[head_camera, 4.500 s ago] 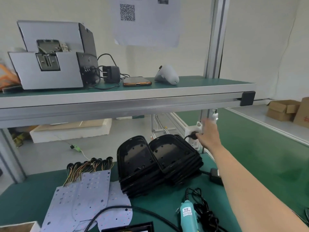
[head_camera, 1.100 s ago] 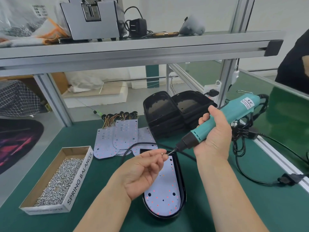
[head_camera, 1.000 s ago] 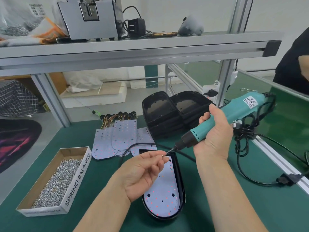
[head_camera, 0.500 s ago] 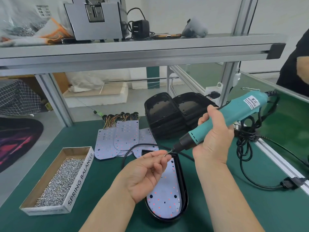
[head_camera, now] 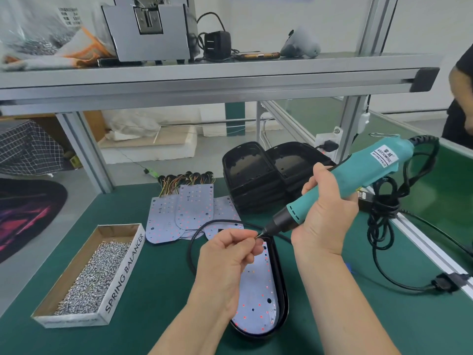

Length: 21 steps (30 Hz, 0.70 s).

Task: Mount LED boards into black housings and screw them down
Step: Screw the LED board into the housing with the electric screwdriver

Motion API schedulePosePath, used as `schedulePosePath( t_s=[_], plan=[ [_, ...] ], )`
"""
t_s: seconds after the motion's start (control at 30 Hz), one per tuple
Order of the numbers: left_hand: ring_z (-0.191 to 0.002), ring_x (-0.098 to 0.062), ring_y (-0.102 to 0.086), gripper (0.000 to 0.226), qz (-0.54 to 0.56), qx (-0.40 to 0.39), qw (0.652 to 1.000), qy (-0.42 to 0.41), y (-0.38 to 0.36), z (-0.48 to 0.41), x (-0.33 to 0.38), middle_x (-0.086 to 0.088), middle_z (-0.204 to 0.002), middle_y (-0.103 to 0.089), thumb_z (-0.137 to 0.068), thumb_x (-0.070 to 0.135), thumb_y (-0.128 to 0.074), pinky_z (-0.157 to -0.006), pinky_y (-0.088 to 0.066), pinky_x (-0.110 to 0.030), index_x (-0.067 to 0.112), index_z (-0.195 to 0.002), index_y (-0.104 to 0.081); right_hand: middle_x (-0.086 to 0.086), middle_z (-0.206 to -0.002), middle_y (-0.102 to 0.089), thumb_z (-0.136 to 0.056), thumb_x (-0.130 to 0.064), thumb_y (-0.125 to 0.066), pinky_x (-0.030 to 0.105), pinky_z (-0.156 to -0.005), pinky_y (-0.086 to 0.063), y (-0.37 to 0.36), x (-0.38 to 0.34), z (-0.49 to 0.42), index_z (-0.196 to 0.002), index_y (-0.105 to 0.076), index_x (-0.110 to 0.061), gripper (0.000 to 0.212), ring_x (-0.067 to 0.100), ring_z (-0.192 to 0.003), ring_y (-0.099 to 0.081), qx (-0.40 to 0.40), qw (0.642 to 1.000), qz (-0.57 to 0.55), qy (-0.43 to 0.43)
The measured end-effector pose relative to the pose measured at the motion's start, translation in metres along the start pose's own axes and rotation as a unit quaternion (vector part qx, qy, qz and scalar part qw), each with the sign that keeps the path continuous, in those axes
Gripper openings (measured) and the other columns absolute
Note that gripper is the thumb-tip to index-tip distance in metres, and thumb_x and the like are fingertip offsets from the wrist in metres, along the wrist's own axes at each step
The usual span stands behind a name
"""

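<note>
Raised since plugging in, the screwdriver point(head_camera: 358, 175) is gripped by the right hand point(head_camera: 325, 213); a screw point(head_camera: 256, 236) is pinched to its tip by the left hand point(head_camera: 225, 260) for loading.

screw box point(head_camera: 122, 272) left of my housing point(head_camera: 283, 298) | board point(head_camera: 256, 303) in housing | spare boards point(head_camera: 194, 206) behind it | housing stack point(head_camera: 256, 198) right of spare boards

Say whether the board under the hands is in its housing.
In. The LED board lies inside the black housing, its raised rim showing beside it.
</note>
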<state>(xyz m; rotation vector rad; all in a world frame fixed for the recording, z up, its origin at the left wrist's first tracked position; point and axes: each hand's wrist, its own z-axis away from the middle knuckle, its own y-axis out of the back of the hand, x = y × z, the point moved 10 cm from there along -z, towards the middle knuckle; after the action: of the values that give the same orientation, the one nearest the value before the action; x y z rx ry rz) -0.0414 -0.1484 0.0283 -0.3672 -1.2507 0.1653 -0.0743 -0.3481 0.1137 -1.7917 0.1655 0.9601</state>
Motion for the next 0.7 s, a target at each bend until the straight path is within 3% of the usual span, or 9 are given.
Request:
schedulePosePath(
  t_s=[0.17, 0.33, 0.47, 0.53, 0.6, 0.7],
  plan=[
    [-0.064, -0.015, -0.069, 0.016, -0.011, -0.013, 1.0, -0.003, -0.003, 0.003, 0.0, -0.018, -0.081, -0.075, -0.089, -0.012, -0.06, -0.057, -0.052, -0.016, -0.001, -0.09, -0.072, -0.008, -0.058, -0.051, -0.085, -0.013, -0.073, 0.02, -0.054, -0.043, 0.012, 0.01, -0.005, -0.079, -0.055, -0.022, 0.021, 0.01, -0.055, -0.048, 0.037, 0.999, -0.003, -0.031],
    [-0.075, -0.019, -0.073, 0.033, -0.053, -0.052, 0.997, 0.001, -0.001, -0.001, 0.005, -0.016, -0.085, -0.076, -0.091, -0.003, -0.065, -0.064, -0.055, -0.018, 0.018, -0.116, -0.063, -0.013, -0.055, -0.054, -0.086, -0.013, -0.073, 0.018, -0.052, -0.045, 0.019, 0.012, -0.012, -0.083, -0.053, -0.021, 0.022, 0.005, -0.051, -0.051, 0.052, 0.998, -0.011, -0.043],
    [-0.061, -0.013, -0.066, 0.021, -0.036, -0.025, 0.999, 0.021, 0.023, -0.009, 0.009, -0.013, -0.076, -0.07, -0.087, -0.002, -0.068, -0.053, -0.05, -0.017, 0.007, -0.106, -0.066, -0.016, -0.057, -0.058, -0.086, -0.017, -0.076, 0.018, -0.054, -0.047, 0.019, 0.011, -0.019, -0.087, -0.054, -0.022, 0.022, 0.004, -0.052, -0.052, 0.041, 0.998, -0.019, -0.035],
    [-0.055, -0.012, -0.051, 0.015, -0.13, 0.08, 0.988, -0.002, 0.059, -0.02, 0.013, -0.003, -0.069, -0.061, -0.086, 0.013, -0.075, -0.048, -0.04, -0.023, 0.007, -0.093, -0.064, -0.012, -0.056, -0.056, -0.086, -0.019, -0.076, 0.02, -0.053, -0.046, 0.019, 0.012, -0.024, -0.087, -0.054, -0.021, 0.023, 0.006, -0.052, -0.051, 0.027, 0.999, 0.0, -0.026],
    [-0.062, -0.017, -0.038, 0.04, -0.279, 0.148, 0.949, 0.004, 0.082, -0.025, 0.012, 0.0, -0.072, -0.048, -0.081, 0.044, -0.079, -0.055, -0.028, -0.031, 0.011, -0.081, -0.055, -0.007, -0.057, -0.053, -0.084, -0.021, -0.077, 0.023, -0.054, -0.044, 0.019, 0.015, -0.028, -0.083, -0.054, -0.021, 0.024, 0.01, -0.053, -0.048, 0.008, 0.999, 0.046, -0.01],
    [-0.065, -0.02, -0.035, 0.062, -0.397, 0.077, 0.912, 0.07, 0.069, -0.023, -0.008, -0.001, -0.069, -0.04, -0.063, 0.073, -0.072, -0.062, -0.024, -0.034, 0.018, -0.069, -0.042, -0.004, -0.063, -0.054, -0.081, -0.021, -0.079, 0.026, -0.059, -0.046, 0.018, 0.026, -0.028, -0.076, -0.06, -0.023, 0.02, 0.014, -0.058, -0.048, -0.027, 0.992, 0.119, 0.013]
  ],
)
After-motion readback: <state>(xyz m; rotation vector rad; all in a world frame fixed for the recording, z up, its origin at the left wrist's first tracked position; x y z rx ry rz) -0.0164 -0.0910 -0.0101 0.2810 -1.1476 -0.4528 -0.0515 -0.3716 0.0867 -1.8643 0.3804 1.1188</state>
